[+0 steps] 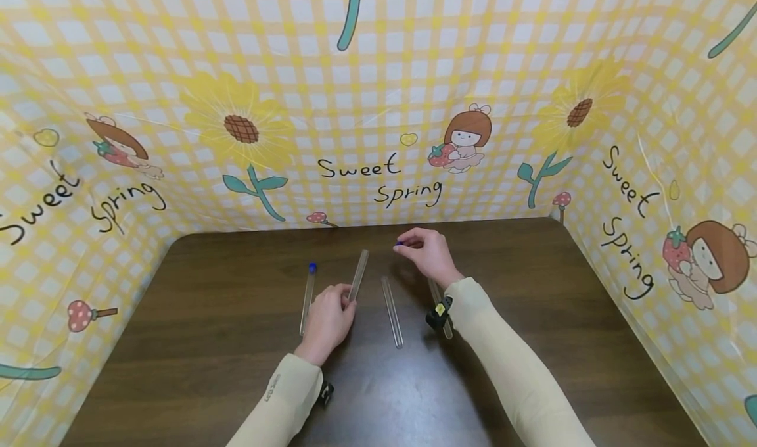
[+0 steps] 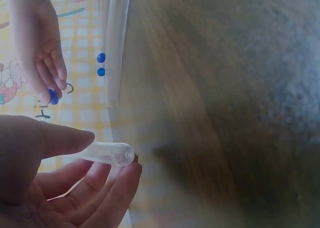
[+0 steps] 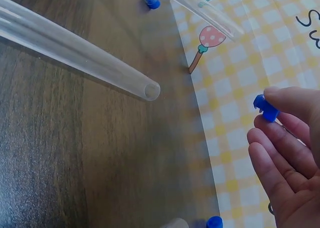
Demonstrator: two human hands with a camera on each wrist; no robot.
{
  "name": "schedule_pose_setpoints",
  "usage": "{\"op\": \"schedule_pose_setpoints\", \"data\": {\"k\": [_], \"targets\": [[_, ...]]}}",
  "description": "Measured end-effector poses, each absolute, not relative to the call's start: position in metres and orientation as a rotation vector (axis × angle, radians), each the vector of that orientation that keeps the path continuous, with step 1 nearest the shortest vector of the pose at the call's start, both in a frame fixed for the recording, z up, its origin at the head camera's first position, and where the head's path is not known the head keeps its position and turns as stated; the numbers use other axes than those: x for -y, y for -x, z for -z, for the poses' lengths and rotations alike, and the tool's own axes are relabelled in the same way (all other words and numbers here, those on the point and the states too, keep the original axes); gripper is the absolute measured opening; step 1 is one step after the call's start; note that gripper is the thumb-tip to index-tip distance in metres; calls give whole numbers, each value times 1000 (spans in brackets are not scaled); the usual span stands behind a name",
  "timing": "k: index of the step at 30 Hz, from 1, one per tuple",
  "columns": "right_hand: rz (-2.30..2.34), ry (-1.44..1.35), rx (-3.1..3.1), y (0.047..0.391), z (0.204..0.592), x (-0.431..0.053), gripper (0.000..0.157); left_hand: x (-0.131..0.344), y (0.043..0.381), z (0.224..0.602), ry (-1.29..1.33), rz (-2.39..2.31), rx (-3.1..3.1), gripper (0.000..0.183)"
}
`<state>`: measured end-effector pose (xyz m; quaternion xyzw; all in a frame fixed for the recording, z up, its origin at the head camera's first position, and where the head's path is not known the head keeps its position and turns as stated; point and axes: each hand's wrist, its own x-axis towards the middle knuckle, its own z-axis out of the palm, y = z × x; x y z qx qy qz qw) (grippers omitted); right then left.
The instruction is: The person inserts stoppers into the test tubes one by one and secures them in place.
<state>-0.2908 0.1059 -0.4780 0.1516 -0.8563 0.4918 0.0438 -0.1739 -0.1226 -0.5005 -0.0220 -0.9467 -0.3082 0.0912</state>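
My left hand [image 1: 328, 315] holds a clear test tube [image 1: 359, 273] tilted above the table, its far end uncovered. The rounded end of this tube shows between thumb and fingers in the left wrist view. Farther back and to the right, my right hand [image 1: 432, 253] pinches a blue cap [image 3: 267, 108] between thumb and fingertips, apart from the tube. Left of my left hand lies a test tube [image 1: 307, 305] with a blue cap [image 1: 313, 268] on its end. An uncapped tube [image 1: 392, 312] lies between my hands. Another tube [image 1: 447, 332] is partly hidden under my right wrist.
Two small blue caps [image 2: 101, 72] appear beyond the tubes in the left wrist view. One blue cap [image 3: 214, 222] shows at the lower edge of the right wrist view. A yellow checked cloth [image 1: 367, 105] surrounds the brown table [image 1: 195, 342] at back and sides.
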Motion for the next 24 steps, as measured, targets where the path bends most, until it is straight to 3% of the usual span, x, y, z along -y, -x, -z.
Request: {"op": "schedule_pose_setpoints", "data": {"k": [24], "targets": [[-1575,-515,2585,285,462,-101,17,121,173,499,84,1046,2756,28]]}}
